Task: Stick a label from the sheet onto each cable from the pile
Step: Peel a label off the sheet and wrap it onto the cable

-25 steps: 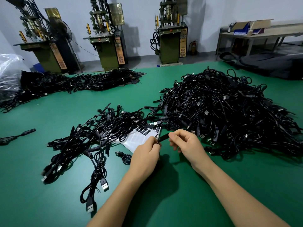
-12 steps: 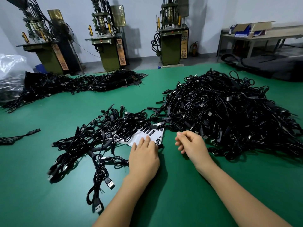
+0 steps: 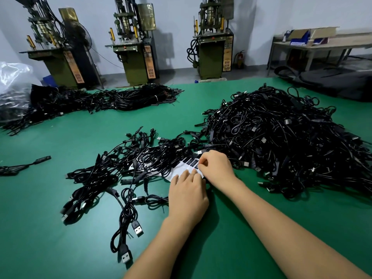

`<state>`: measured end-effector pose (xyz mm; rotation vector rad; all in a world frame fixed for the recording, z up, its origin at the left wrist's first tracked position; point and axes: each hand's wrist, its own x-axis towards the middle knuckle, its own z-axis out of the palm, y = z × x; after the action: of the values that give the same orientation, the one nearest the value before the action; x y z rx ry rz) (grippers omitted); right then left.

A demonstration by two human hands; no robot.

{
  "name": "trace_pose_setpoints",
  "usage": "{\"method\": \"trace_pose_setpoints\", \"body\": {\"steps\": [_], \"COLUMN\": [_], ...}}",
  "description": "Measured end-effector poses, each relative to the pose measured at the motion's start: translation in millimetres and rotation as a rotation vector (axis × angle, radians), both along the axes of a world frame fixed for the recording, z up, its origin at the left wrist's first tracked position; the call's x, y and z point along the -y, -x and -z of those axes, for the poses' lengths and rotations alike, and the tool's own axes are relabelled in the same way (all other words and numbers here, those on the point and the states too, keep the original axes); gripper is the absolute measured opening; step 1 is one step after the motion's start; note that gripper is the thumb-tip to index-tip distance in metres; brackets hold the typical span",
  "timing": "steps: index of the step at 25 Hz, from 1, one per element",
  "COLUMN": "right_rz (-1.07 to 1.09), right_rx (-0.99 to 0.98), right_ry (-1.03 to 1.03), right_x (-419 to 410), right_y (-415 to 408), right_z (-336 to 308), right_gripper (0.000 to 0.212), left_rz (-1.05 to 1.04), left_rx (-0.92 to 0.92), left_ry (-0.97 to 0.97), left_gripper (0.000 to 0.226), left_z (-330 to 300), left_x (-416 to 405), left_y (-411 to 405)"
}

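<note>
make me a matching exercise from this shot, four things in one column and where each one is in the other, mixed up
Things
1. left hand
2. right hand
3. big cable pile
4. label sheet

Places or states
A. heaped on the right side of the green table
B. flat, palm down, on the near part of the sheet
C. partly buried under the smaller cable tangle
D. fingertips pinching at the row of black labels

Pairs: 1-B, 2-D, 3-A, 4-C
</note>
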<state>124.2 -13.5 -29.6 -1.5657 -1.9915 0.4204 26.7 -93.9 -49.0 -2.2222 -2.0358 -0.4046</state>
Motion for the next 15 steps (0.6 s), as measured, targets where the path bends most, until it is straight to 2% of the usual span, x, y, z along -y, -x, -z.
{"method": "trace_pose_setpoints", "body": {"steps": [1, 3, 7, 15], "right_rz": [0.024, 0.088, 0.154, 0.217], "right_rx": [0.075, 0.078, -0.185, -0.252], "right_ry": [-0.020, -0.020, 0.010, 0.103], "right_x": [-2.0, -4.7, -0.2, -4.6], "right_y": [5.4, 10.3, 10.8, 8.5], "right_z": [1.9, 7.3, 18.8, 15.9], "right_gripper": [0.014, 0.016, 0.013, 0.010], "left_rz": [0.010, 0.033, 0.056, 0.007], "left_rx": [0.003, 0.034, 0.098, 0.090], "left_ry": [0.005, -0.009, -0.065, -0.084], "left_gripper": [0.033, 0.044, 0.059, 0.040], "left_z": [0.1, 0.0, -3.0, -6.4], "left_x": [-0.2, -1.5, 1.3, 4.7], "left_y": [0.1, 0.2, -2.3, -4.4]}}
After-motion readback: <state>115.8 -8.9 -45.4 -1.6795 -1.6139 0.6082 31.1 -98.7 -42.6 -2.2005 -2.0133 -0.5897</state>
